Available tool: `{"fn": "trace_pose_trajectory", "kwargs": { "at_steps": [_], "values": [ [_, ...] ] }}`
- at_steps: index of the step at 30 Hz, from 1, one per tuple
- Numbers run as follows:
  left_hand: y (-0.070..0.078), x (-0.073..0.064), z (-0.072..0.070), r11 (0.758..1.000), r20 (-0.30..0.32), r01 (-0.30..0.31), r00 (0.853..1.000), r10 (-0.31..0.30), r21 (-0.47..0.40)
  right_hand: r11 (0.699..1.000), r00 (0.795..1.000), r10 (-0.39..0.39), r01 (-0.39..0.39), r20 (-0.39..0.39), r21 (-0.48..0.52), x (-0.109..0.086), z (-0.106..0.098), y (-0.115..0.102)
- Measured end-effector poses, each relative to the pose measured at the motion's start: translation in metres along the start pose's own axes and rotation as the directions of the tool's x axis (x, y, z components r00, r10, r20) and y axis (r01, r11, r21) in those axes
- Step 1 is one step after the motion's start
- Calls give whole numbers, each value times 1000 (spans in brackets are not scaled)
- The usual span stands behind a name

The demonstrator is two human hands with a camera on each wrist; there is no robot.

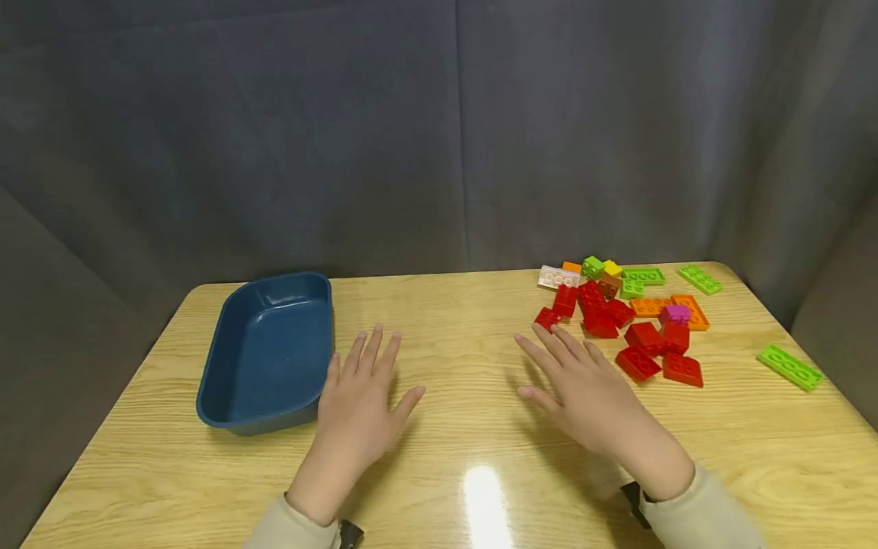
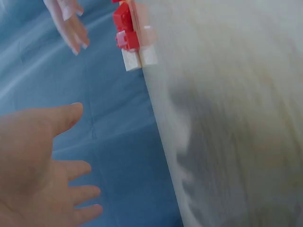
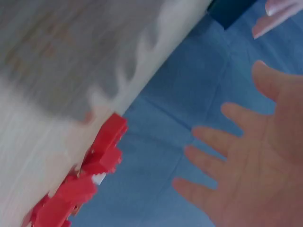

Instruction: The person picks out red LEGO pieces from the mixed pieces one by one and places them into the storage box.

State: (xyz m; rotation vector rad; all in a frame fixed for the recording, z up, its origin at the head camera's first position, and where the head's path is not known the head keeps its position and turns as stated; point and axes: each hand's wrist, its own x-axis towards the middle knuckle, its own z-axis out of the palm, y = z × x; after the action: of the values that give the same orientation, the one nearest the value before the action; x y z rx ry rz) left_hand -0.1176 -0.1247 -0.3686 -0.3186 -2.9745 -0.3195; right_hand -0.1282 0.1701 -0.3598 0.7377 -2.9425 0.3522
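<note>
My left hand point(image 1: 360, 412) is held above the table with its fingers spread, holding nothing. It is beside the right wall of a blue plastic bin point(image 1: 277, 366). In the left wrist view, the same hand point(image 2: 38, 165) shows straight fingers and a raised thumb. My right hand point(image 1: 590, 396), also spread and holding nothing, hovers just left of a pile of toy building bricks. Nearest its fingertips is a small red brick point(image 1: 546, 318). The right wrist view shows that hand point(image 3: 255, 146) palm-on, with red bricks point(image 3: 75, 189) on the tabletop.
Several red bricks point(image 1: 643, 338) lie with orange plates point(image 1: 650, 307), a pink brick point(image 1: 675, 314) and a white plate point(image 1: 558, 277). One lime-green plate point(image 1: 790, 367) lies apart near the table's right edge. Dark grey curtain point(image 1: 384, 152) hangs behind the wooden table point(image 1: 453, 320).
</note>
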Motion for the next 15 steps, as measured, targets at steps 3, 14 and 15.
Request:
{"fn": "trace_pose_trajectory", "kwargs": {
  "at_steps": [3,14,15],
  "values": [
    [-6,0,-2,1000,-2,11,1000,-11,-11,999,999,4,-6,31,42,-3,-4,8],
    [-30,2,-17,998,-36,55,998,-56,-37,997,999,22,-24,30,70,-4,-16,26],
    [-32,2,-19,997,-42,60,997,-62,-38,997,999,28,-31,31,76,-4,-17,27]
  ]
}}
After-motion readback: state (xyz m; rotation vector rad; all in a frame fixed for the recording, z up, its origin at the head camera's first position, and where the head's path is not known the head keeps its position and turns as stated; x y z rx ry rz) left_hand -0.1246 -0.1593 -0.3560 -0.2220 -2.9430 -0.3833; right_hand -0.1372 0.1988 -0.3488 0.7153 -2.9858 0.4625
